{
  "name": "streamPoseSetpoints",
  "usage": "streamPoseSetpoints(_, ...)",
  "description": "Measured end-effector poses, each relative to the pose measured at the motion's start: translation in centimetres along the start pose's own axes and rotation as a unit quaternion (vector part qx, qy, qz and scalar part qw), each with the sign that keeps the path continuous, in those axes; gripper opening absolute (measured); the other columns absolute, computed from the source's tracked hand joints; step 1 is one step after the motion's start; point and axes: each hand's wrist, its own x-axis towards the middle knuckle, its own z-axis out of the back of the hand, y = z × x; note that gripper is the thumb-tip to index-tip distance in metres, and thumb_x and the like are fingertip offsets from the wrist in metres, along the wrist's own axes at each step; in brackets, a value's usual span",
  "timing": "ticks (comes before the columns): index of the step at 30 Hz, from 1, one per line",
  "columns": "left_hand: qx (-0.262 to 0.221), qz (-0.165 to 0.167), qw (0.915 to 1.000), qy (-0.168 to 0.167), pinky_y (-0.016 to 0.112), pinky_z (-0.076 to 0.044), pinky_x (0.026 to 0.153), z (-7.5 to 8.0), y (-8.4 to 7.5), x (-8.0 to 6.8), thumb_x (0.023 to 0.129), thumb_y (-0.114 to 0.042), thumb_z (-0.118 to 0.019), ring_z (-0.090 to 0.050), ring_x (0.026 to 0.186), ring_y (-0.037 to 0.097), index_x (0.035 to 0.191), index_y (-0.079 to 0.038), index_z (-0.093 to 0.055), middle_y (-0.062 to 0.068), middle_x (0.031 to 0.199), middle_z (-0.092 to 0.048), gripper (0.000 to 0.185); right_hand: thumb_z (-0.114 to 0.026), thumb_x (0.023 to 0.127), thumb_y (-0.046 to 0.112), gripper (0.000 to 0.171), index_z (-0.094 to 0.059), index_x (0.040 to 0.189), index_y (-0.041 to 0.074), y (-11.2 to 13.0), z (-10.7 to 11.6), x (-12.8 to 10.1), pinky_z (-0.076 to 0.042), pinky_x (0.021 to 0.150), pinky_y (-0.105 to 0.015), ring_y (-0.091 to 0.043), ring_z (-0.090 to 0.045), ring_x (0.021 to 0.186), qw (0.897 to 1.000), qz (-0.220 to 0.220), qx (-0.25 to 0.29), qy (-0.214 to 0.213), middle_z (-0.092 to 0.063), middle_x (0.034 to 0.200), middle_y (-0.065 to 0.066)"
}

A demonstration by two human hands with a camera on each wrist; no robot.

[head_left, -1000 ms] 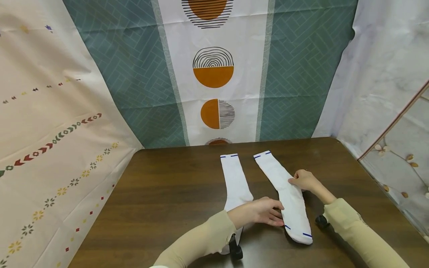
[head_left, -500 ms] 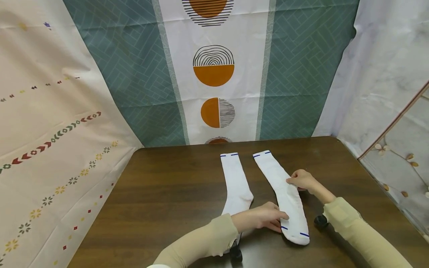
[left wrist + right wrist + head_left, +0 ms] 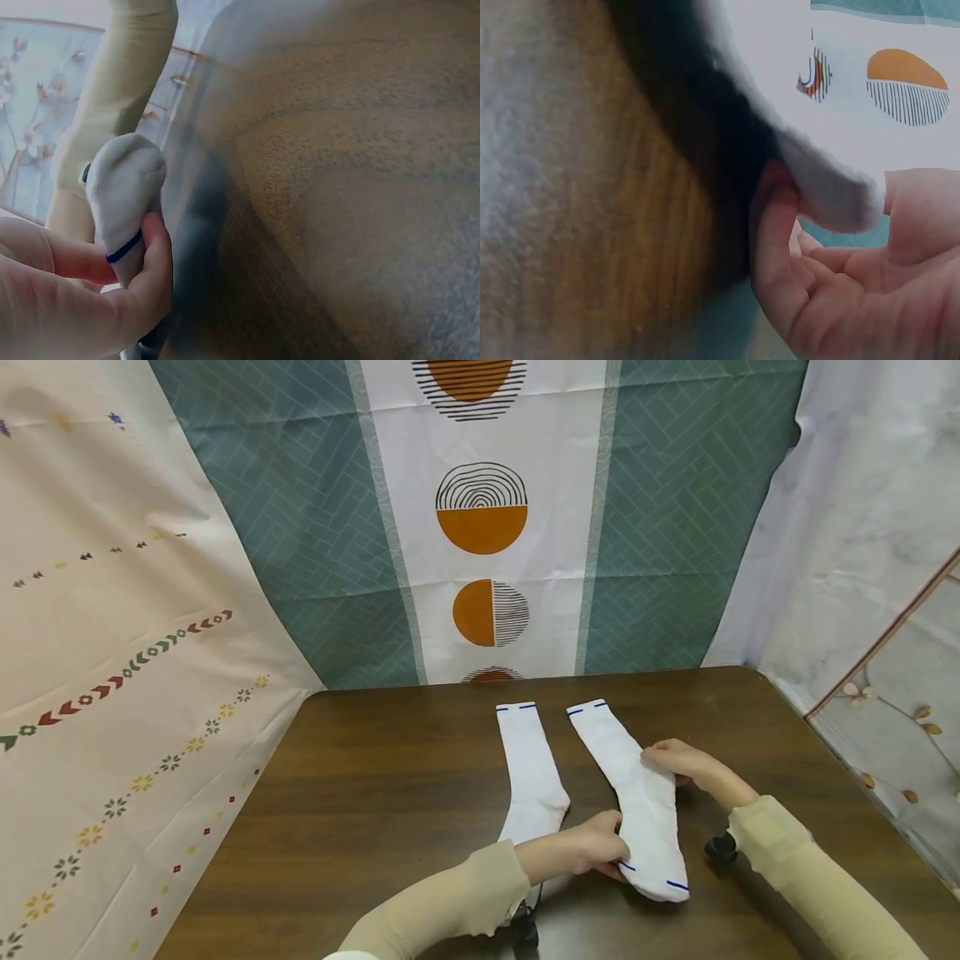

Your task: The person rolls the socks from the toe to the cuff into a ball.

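Note:
Two long white socks with blue marks lie side by side on the brown table. My left hand [image 3: 595,845] pinches the edge of the right-hand sock [image 3: 649,827] near its toe; in the left wrist view, thumb and fingers close on the toe end [image 3: 126,187] beside a blue line. Farther up that same sock, at its right edge by the heel, my right hand [image 3: 681,760] pinches the fabric between thumb and fingers. The other sock [image 3: 531,760] lies flat to the left, its foot partly hidden beneath my left forearm.
The dark wooden table [image 3: 375,793] extends to both sides of the socks. A patterned curtain [image 3: 315,527] hangs behind its far edge, with a cream cloth [image 3: 150,652] at the left and a whitish cloth [image 3: 847,568] at the right. Black wrist cameras sit under both sleeves.
The held sock's toe end has shifted slightly left. My left hand, earlier with fingers extended at the edge, now pinches the sock; my right hand stays on it.

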Motion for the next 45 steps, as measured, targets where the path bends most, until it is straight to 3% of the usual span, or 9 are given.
streamPoseSetpoints(4,-0.003,0.003,0.9999,0.011,0.053,-0.056,0.077,0.2,0.1,-0.2,0.075,0.02,-0.042,-0.062,0.072,0.028,0.106,-0.002,-0.049,0.011,0.083,-0.052,0.039,-0.051,0.094,0.026,0.021,-0.056,0.083,0.008,0.2,0.4,0.6,-0.049,0.064,-0.023,-0.005,-0.049,0.065,0.998,-0.031,0.049,0.01,-0.044,0.067,0.008)
streamPoseSetpoints(9,0.007,0.005,0.9996,0.026,0.056,-0.054,0.078,0.5,0.5,-0.3,0.075,0.02,-0.039,-0.06,0.076,0.026,0.107,-0.002,-0.05,0.009,0.087,-0.052,0.039,-0.057,0.094,0.035,0.046,-0.056,0.118,-0.004,0.2,0.5,1.4,-0.053,0.073,-0.023,-0.003,-0.057,0.079,0.996,-0.045,0.078,0.014,-0.061,0.091,0.004)
streamPoseSetpoints(12,0.013,0.012,0.9994,0.031,0.057,-0.053,0.08,0.6,0.8,-0.3,0.076,0.019,-0.038,-0.059,0.08,0.026,0.11,-0.001,-0.05,0.008,0.091,-0.051,0.041,-0.058,0.093,0.041,0.05,-0.061,0.115,-0.004,0.1,0.2,1.9,-0.051,0.064,-0.024,-0.003,-0.055,0.067,0.998,-0.039,0.056,0.005,-0.06,0.077,0.006)
streamPoseSetpoints(15,0.016,0.015,0.9991,0.036,0.058,-0.053,0.081,0.7,1.1,-0.3,0.076,0.018,-0.036,-0.06,0.082,0.028,0.111,-0.001,-0.05,0.009,0.092,-0.051,0.042,-0.057,0.094,0.04,0.048,-0.062,0.113,-0.003,0.0,-0.3,2.4,-0.05,0.065,-0.027,-0.01,-0.056,0.068,1.0,0.006,0.029,0.007,-0.06,0.075,0.0)
streamPoseSetpoints(20,0.012,0.015,0.9987,0.047,0.058,-0.053,0.082,0.9,1.1,-0.6,0.077,0.018,-0.035,-0.062,0.087,0.031,0.116,0.0,-0.05,0.01,0.095,-0.052,0.045,-0.056,0.097,0.03,0.052,-0.049,0.131,-0.009,-0.3,-1.0,2.8,-0.047,0.089,-0.044,-0.034,-0.056,0.109,0.993,0.107,-0.05,-0.014,-0.053,0.128,-0.028)
streamPoseSetpoints(23,0.008,0.015,0.9983,0.055,0.057,-0.053,0.083,1.3,1.0,-0.9,0.077,0.018,-0.036,-0.061,0.09,0.032,0.121,0.001,-0.048,0.011,0.098,-0.052,0.049,-0.055,0.097,0.023,0.048,-0.046,0.132,-0.008,-0.6,-1.2,3.0,-0.047,0.09,-0.045,-0.041,-0.053,0.116,0.989,0.138,-0.053,-0.024,-0.05,0.132,-0.031)
streamPoseSetpoints(29,-0.007,0.011,0.9976,0.068,0.057,-0.052,0.085,2.2,0.8,-1.7,0.077,0.018,-0.038,-0.061,0.096,0.031,0.125,0.002,-0.046,0.012,0.102,-0.052,0.051,-0.051,0.097,0.014,0.068,-0.014,0.153,0.0,-0.8,-1.1,3.1,-0.049,0.09,-0.039,-0.044,-0.045,0.127,0.988,0.143,0.045,0.028,-0.028,0.15,-0.034)
streamPoseSetpoints(36,-0.01,0.005,0.9978,0.066,0.056,-0.053,0.084,3.1,0.6,-2.4,0.078,0.018,-0.04,-0.06,0.092,0.028,0.123,0.003,-0.047,0.012,0.1,-0.053,0.048,-0.043,0.099,0.008,0.073,0.004,0.155,0.014,-0.8,-1.1,2.7,-0.052,0.084,-0.03,-0.016,-0.058,0.105,0.968,0.107,0.206,0.097,-0.004,0.159,-0.026)
streamPoseSetpoints(45,-0.016,-0.008,0.9969,0.076,0.055,-0.053,0.083,4.2,-0.4,-2.7,0.08,0.013,-0.043,-0.061,0.096,0.027,0.129,0.003,-0.045,0.011,0.105,-0.054,0.05,-0.041,0.101,0.009,0.073,0.009,0.154,0.015,0.5,-1.0,2.5,-0.049,0.085,-0.023,-0.003,-0.053,0.105,0.95,0.134,0.264,0.093,0.007,0.161,-0.018)
